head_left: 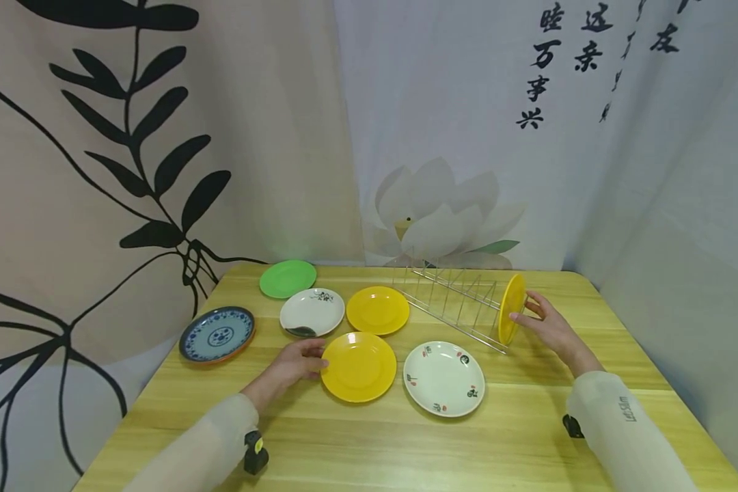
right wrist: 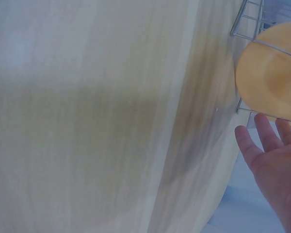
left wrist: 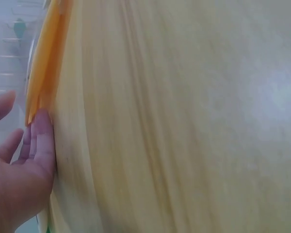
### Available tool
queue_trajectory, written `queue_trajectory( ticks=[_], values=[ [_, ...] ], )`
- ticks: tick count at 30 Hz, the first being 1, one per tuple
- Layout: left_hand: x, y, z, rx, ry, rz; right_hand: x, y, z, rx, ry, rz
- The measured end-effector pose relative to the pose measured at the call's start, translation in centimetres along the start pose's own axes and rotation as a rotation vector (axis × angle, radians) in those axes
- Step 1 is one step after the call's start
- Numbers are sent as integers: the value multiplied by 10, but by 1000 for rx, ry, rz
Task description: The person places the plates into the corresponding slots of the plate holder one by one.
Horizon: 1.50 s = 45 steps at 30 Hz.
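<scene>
At the front middle of the table lies a yellow plate (head_left: pixel 359 367). My left hand (head_left: pixel 295 362) is at its left edge; in the left wrist view the fingertips (left wrist: pixel 42 119) meet the underside of the plate's rim, while the thumb stands apart from it. A second yellow plate (head_left: pixel 512 309) stands upright in the right end of a wire dish rack (head_left: pixel 455 301). Beside that plate is my right hand (head_left: pixel 550 328), its fingers spread with their tips close to the rim. The right wrist view has the plate (right wrist: pixel 271 73) behind the rack's wires.
A white plate with small prints (head_left: pixel 444 379) lies right of the front yellow one. Behind are another yellow plate (head_left: pixel 378 310), a white plate with a dark pattern (head_left: pixel 311 312) and a green plate (head_left: pixel 288 279). Blue patterned plate (head_left: pixel 217 334) sits near the table's left edge.
</scene>
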<state>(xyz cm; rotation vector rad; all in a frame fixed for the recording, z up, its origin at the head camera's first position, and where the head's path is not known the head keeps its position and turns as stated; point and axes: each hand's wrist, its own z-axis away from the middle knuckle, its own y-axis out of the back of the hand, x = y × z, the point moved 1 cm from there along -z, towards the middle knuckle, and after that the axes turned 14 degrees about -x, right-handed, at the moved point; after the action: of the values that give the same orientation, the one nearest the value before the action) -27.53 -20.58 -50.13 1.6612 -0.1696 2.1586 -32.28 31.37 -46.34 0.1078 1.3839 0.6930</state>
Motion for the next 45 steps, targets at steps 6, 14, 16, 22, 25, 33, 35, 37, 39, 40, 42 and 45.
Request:
queue_trajectory(
  ticks=[6, 14, 16, 22, 25, 33, 35, 37, 39, 40, 42, 45],
  values=[
    [2, -2, -1, 9, 17, 2, 0, -1, 0, 10, 2, -9],
    [4, -4, 2, -41, -36, 36, 0, 0, 2, 6, 5, -16],
    [4, -4, 2, -62, -48, 35, 1, 0, 1, 9, 5, -18],
    [0, -6, 0, -65, -35, 37, 2, -1, 1, 11, 8, -15],
    [-2, -6, 0, -73, -43, 58, 1, -2, 2, 14, 5, -17],
    [-3, -3, -1, -102, -73, 106, 1, -4, 3, 20, -17, -9],
    [-3, -2, -1, -105, -74, 118, 1, -4, 4, 20, -16, -3],
    [-2, -1, -1, -103, -70, 134, 1, -4, 4, 20, -13, 1],
    [-1, 0, 0, -100, -65, 154, 1, -4, 4, 20, -12, 3],
    [0, 0, -1, -94, -63, 160, 1, -4, 4, 20, -11, 5],
    [3, 1, -1, -77, -56, 177, 1, -4, 4, 20, -10, 5],
    [7, 3, -2, -49, -53, 193, 1, -4, 4, 19, -7, 3]
  ],
)
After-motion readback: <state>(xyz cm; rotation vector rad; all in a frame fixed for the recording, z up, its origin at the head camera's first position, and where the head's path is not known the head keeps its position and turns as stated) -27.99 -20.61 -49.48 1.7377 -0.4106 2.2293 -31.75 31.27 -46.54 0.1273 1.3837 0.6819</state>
